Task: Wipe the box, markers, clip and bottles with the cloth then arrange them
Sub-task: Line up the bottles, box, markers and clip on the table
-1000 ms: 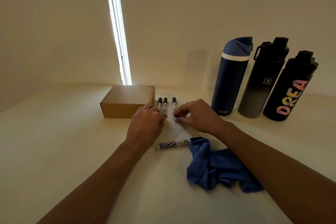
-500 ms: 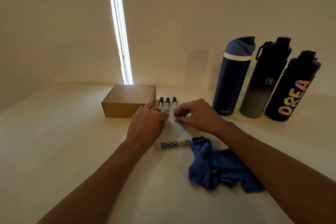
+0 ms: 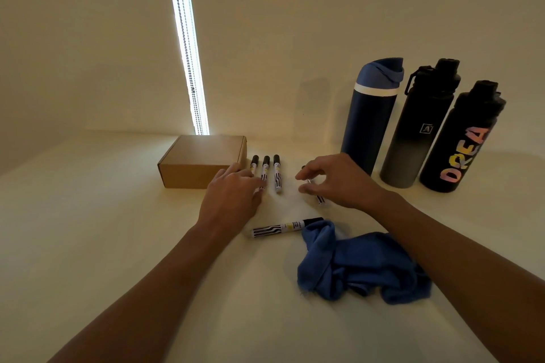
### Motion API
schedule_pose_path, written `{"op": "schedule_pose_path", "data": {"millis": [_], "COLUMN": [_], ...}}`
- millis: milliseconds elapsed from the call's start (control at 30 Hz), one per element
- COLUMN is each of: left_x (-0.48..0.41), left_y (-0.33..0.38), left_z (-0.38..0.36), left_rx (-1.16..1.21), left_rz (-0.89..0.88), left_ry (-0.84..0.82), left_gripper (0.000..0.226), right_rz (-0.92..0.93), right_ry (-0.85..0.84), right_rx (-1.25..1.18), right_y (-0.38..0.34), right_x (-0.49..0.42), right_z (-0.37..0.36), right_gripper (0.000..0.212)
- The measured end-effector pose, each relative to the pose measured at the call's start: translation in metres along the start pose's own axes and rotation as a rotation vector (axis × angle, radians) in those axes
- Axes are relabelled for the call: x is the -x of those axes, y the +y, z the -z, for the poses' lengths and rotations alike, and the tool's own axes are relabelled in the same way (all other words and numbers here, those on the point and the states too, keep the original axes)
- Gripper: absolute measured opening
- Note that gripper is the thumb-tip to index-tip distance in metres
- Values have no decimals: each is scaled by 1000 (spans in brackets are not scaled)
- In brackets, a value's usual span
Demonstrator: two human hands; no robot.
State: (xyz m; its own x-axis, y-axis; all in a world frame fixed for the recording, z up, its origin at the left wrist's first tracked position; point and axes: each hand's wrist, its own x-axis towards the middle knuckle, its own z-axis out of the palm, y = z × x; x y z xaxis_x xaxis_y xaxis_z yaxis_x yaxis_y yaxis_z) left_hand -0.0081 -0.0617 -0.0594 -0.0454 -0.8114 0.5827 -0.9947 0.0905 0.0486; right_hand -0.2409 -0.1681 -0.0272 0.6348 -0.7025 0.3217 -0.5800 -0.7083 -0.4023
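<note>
Left hand (image 3: pixel 233 197) flat, fingers resting on 3 markers (image 3: pixel 265 169) right of box (image 3: pixel 200 160). Right hand (image 3: pixel 336 181) curled over fourth marker (image 3: pixel 320 200); hold unclear.

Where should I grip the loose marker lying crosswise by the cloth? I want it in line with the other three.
Pinch the marker from above at mid-barrel, thumb and finger across its long sides. It lies flat and crosswise, with its black cap end touching the blue cloth, so the striped left half is the freer part. The left hand looks nearest.
</note>
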Motion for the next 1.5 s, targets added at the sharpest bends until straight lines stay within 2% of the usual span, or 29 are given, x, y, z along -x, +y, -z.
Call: {"op": "schedule_pose_path", "data": {"millis": [133, 233, 400, 500, 600, 667, 867, 933, 1067, 1167, 1333, 1500], "left_x": [1, 4, 10, 12, 13, 14, 16, 16, 13, 12, 11, 10], "left_y": [2, 3, 10, 15, 14, 12, 19, 20, 3, -5, -9, -7], "left_z": [3, 8, 19, 27, 28, 26, 10, 13, 31, 37, 45, 42], "left_rx": [43, 214, 489, 573, 584, 598, 534, 571, 625, 660, 671, 667], "left_rz": [-12, -33, -229, -239, -241, -238, -141, -142, -185, -162, -203, -190], "left_ry": [42, 75, -87, -210, -349, -380, -203, -199, -485, -649, -710, -684], "left_gripper": [19, 16, 17, 21, 23, 24, 30, 33, 35, 43, 51, 52], "right_rz": [3, 14, 41, 50, 54, 31, 17, 11, 26, 35, 37, 44], "right_ry": [-8, -38, -134, -150, -131, -100, -37, -24, 0, 8, 26, 9], "right_rx": [18, 33, 20, 13, 8, -29, -56, -51, -48, -23, -6, -35], "right_y": [6, 12, 17, 16, 17, 19, 24, 24, 21, 21, 22, 24], "right_x": [13, 25, 40, 46, 52, 56, 59, 58, 60, 60, 59, 56], "right_z": [11, 21, 28, 27, 26, 24, 17, 16, 14, 14, 13, 12], "right_gripper": [28, 29, 31, 30, 29, 29, 27, 27, 31, 23, 19, 39]}}
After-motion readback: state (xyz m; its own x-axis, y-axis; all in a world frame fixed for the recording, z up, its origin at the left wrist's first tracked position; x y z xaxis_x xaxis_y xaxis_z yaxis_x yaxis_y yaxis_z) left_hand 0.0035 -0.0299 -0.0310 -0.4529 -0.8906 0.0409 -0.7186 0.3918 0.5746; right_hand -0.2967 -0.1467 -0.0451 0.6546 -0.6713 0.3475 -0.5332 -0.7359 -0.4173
